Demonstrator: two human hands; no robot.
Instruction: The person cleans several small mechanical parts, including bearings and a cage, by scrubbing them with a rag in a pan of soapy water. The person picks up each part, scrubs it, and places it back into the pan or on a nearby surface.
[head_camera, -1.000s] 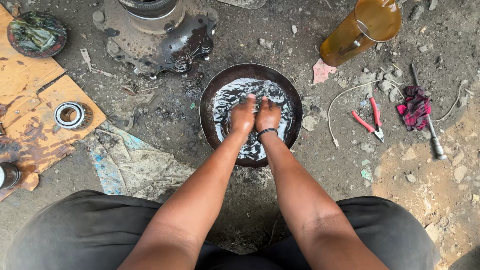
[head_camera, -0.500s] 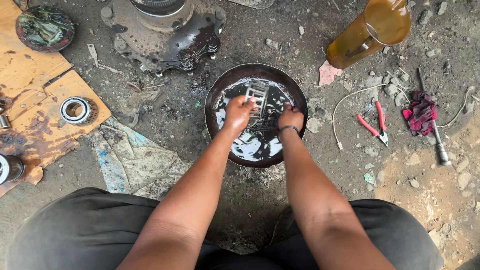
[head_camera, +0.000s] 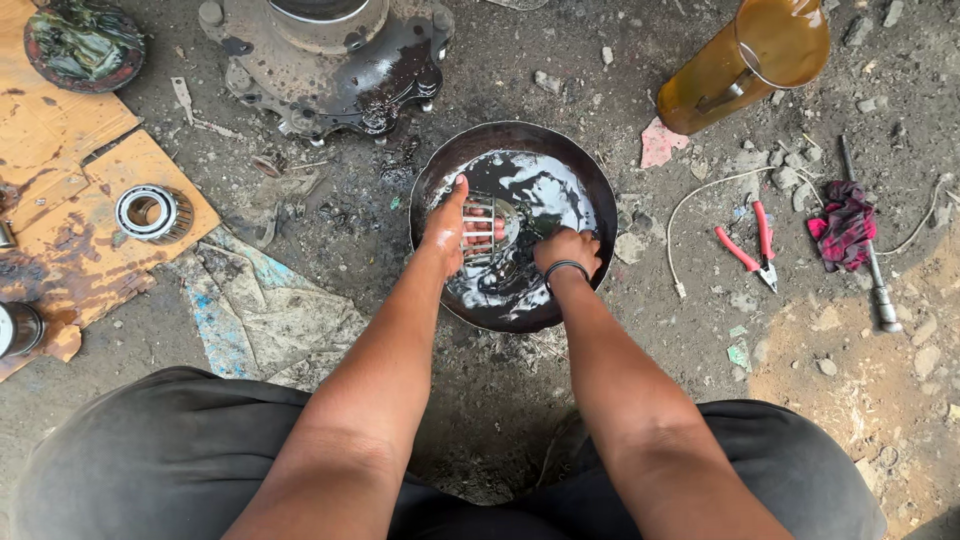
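Gritty, oil-stained ground (head_camera: 620, 400) is seen from above. At the frame's centre, a dark round pan (head_camera: 600, 180) of shiny black liquid is placed. A caged roller bearing (head_camera: 487, 228) is grasped by the left hand (head_camera: 447, 232) inside it. The right hand (head_camera: 568, 250) is clenched just beside, its grip's contents hidden. Red pliers (head_camera: 748, 245) lie at right.

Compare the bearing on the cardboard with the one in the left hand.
The bearing on the cardboard lies flat and untouched; the bearing cage in the left hand stands on edge over the oily pan. The first looks solid, the second is open bars. Both are round metal rings.
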